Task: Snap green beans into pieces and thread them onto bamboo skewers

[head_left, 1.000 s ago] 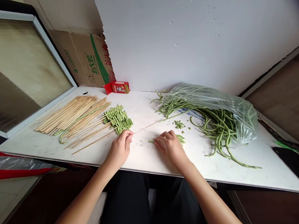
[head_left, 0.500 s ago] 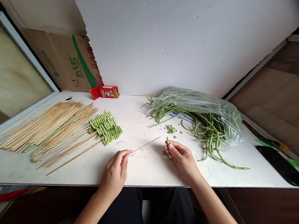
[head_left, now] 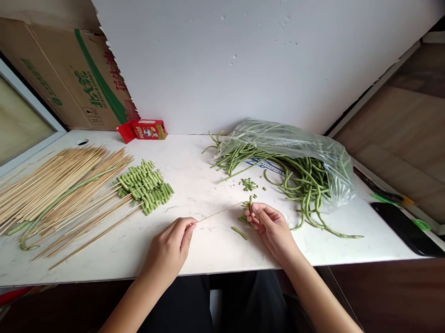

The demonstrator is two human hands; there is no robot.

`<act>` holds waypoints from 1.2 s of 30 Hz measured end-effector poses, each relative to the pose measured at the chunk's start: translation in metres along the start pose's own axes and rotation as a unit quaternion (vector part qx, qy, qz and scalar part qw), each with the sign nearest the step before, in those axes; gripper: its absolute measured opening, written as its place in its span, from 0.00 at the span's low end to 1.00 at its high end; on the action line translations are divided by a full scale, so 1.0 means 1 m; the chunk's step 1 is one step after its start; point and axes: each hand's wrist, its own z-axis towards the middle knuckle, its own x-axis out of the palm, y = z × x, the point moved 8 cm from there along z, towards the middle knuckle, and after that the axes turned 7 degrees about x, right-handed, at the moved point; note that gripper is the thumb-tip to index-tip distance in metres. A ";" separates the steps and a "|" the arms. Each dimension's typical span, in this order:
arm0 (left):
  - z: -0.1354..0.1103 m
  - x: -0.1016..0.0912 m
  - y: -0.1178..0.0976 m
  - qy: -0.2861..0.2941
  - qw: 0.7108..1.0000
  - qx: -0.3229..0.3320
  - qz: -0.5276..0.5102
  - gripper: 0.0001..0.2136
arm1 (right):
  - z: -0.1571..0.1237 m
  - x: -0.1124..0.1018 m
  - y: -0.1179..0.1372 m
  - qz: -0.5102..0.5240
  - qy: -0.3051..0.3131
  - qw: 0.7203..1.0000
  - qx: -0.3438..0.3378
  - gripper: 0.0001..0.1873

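done: green bean segments (head_left: 145, 185) on wooden skewers (head_left: 95, 238), 10 o'clock; | uncut: long green beans (head_left: 315, 186), 2 o'clock; | left hand (head_left: 170, 246) pinches bare wooden stick (head_left: 217, 213); right hand (head_left: 272, 228), green stub (head_left: 251, 201)

White marble-look tabletop (head_left: 200, 162) across ctr; pitted white wall panel (head_left: 201, 53) at 12 o'clock, L edge jagged; pale-framed pane (head_left: 7, 113) approx. 9–10 o'clock; brown panel (head_left: 396, 137) approx. 3; soft light.
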 end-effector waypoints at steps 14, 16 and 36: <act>0.010 0.018 -0.002 0.043 0.996 -0.021 0.070 0.10 | -0.006 -0.004 0.020 -0.119 -0.047 0.989 -0.080 0.22; 0.012 0.019 -0.006 0.044 0.998 -0.001 0.054 0.09 | -0.002 -0.006 0.015 -0.089 -0.039 0.993 -0.062 0.22; 0.009 0.024 -0.010 0.065 0.997 0.028 0.014 0.09 | 0.000 -0.008 0.014 -0.095 -0.037 0.992 -0.076 0.22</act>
